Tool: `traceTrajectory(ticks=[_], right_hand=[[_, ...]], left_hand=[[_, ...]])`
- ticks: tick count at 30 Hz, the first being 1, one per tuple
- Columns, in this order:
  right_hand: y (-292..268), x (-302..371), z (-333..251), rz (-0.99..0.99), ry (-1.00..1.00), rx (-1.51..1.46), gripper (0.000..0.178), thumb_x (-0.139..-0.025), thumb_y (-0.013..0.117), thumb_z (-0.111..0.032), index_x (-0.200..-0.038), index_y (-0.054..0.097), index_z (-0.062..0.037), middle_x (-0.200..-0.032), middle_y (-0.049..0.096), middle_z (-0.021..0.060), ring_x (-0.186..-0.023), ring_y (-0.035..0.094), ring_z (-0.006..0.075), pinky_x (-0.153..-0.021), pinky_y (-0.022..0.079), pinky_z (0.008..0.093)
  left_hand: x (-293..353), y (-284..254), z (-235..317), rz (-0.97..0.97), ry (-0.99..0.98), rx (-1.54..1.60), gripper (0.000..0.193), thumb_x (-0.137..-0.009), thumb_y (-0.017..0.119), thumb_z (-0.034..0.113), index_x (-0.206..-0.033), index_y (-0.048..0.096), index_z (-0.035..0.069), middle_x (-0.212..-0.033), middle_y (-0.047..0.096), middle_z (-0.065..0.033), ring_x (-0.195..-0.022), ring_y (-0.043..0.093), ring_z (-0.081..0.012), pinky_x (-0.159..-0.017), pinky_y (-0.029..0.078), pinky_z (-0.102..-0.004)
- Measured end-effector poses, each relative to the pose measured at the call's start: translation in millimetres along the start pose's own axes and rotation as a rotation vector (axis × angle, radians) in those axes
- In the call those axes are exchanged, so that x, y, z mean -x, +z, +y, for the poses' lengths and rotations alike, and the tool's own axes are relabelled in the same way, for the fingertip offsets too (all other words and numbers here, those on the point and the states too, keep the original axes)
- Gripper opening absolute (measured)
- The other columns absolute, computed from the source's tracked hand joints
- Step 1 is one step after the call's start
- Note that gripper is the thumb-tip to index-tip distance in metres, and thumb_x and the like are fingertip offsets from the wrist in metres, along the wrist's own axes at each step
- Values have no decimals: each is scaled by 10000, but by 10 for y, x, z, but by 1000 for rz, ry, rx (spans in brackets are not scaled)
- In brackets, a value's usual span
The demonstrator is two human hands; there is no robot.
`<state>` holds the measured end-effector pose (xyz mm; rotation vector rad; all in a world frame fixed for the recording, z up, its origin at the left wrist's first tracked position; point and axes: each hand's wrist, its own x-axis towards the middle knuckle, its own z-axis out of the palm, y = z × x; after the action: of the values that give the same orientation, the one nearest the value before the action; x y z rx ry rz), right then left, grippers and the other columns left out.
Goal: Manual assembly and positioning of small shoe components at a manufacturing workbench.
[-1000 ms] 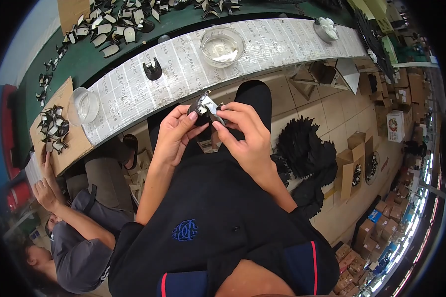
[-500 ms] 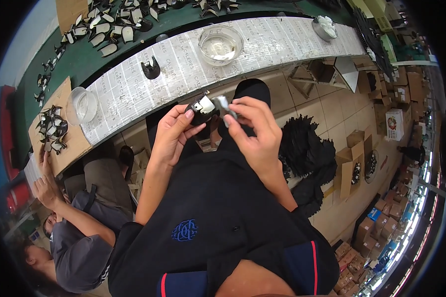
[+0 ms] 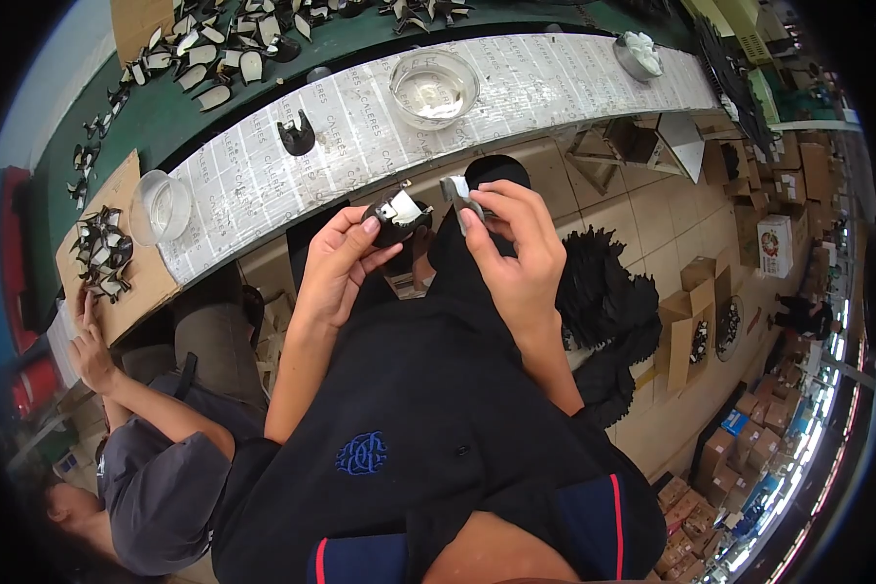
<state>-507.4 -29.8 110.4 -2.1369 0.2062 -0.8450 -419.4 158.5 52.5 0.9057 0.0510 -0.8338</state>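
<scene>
My left hand [image 3: 344, 255] is closed round a glossy black piece with a white face [image 3: 395, 216], which looks like a shoe heel. Its white side is turned up and to the right, above my lap. In my right hand [image 3: 516, 234] a small folded grey-and-white cloth [image 3: 459, 193] is pinched between thumb and fingers. The cloth is apart from the heel, a short way to its right. Another black heel [image 3: 296, 134] stands on the paper-covered bench edge [image 3: 346, 122] beyond my left hand.
A clear round dish [image 3: 436, 117] and a clear cup [image 3: 165, 208] stand on the bench. Several heels [image 3: 226, 60] lie on the green surface; more [image 3: 105, 251] sit on cardboard at left near a co-worker's hands [image 3: 90, 355]. A black strip pile [image 3: 608, 292] and open carton [image 3: 689, 326] are at right.
My right hand has moved right with the cloth, away from the heel. My left hand stays nearly still. The co-worker's hands at left have shifted a little.
</scene>
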Motion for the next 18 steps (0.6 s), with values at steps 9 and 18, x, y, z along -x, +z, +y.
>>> traceTrajectory(ticks=[9, 18], right_hand=[[56, 29, -201, -218, -73, -58, 242, -808, 756, 26, -1039, 683, 9, -1077, 652, 125, -862, 678, 185, -718, 577, 265], [41, 28, -127, -213, 235, -484, 218, -882, 684, 58, -1098, 656, 47, -1177, 614, 133, -1000, 643, 157, -810, 560, 272]], left_hand=[[29, 120, 27, -63, 54, -16, 239, -984, 621, 121, -1186, 588, -2, -1107, 672, -80, -1005, 656, -141, -883, 582, -323], [-21, 25, 34, -44, 54, -102, 284, -987, 623, 173, -1225, 578, 24, -1122, 664, -67, -1007, 649, -144, -869, 561, -316]])
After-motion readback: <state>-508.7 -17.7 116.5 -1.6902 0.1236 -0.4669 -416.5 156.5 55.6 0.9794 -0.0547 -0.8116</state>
